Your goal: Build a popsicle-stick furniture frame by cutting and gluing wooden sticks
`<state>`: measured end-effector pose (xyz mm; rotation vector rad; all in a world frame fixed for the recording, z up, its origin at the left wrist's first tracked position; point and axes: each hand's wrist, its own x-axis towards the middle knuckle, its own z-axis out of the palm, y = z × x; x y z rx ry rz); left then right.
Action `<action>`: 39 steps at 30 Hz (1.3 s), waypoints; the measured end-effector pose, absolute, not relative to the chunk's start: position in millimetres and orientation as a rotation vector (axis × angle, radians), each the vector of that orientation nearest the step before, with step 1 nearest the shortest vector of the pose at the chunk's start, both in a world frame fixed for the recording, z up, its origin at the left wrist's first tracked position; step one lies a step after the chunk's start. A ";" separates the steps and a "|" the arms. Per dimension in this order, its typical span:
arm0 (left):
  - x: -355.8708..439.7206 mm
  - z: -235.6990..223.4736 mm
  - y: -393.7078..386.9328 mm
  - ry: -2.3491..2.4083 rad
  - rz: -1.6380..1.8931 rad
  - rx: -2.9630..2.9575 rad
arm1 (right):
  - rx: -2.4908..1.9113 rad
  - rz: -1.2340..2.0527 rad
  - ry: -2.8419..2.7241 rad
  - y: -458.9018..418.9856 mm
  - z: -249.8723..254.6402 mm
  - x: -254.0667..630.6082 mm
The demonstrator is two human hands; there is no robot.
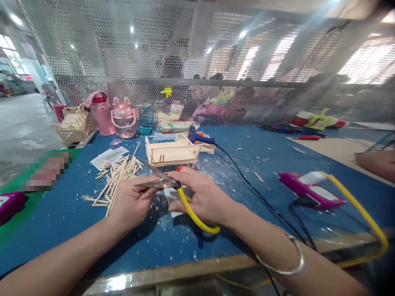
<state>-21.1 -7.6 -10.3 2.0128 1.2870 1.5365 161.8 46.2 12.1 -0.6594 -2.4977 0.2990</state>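
Note:
My right hand [203, 195] grips a pair of scissors [159, 183] whose metal blades are spread apart and point left. One scissor handle is yellow with small marks; a bit of red shows behind the fingers. My left hand [131, 201] is closed in a pinch by the lower blade, and what its fingers hold, if anything, is hidden. Beside and behind it lies a loose pile of thin wooden sticks [119, 179]. Just beyond the scissors stands a small wooden frame with a slatted base [173, 154]. Under my right hand is a piece of white paper [173, 201].
A blue glue gun [202, 139] with a black cord lies behind the frame. At right is a purple-and-white device [311, 191]. Pink bottles [103, 113] and another wooden model [75, 123] stand back left, before a perforated metal screen [123, 53]. Another person's arm [378, 164] rests at right.

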 end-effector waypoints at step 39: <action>-12.9 -6.7 -12.4 1.307 1.287 1.933 | -1.541 -0.133 -1.999 30.0 -7.2 264.7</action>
